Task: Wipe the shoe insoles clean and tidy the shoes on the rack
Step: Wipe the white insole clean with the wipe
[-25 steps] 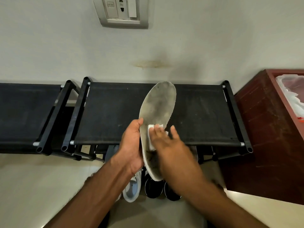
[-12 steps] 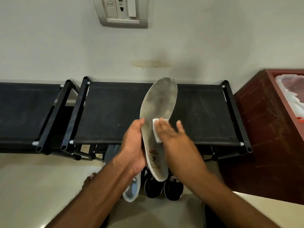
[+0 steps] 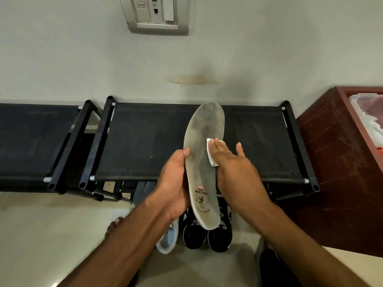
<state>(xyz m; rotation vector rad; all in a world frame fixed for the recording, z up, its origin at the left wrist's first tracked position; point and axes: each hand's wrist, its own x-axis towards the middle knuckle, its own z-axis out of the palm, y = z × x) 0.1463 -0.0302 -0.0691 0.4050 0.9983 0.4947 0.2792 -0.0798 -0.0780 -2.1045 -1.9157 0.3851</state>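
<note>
Stood over a black fabric rack (image 3: 145, 141) by a stained wall (image 3: 194, 79), left hand (image 3: 174, 183) gripping a grey insole (image 3: 203, 162), flat-fingered right hand (image 3: 234, 168) pressing a white wipe (image 3: 211, 155).

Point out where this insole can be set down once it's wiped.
Bare fabric on the rack top, left of the insole, and the strip right of it toward the rack's right post. The left rack top is bare too. Crowded: the floor below, where black shoes stand.
</note>
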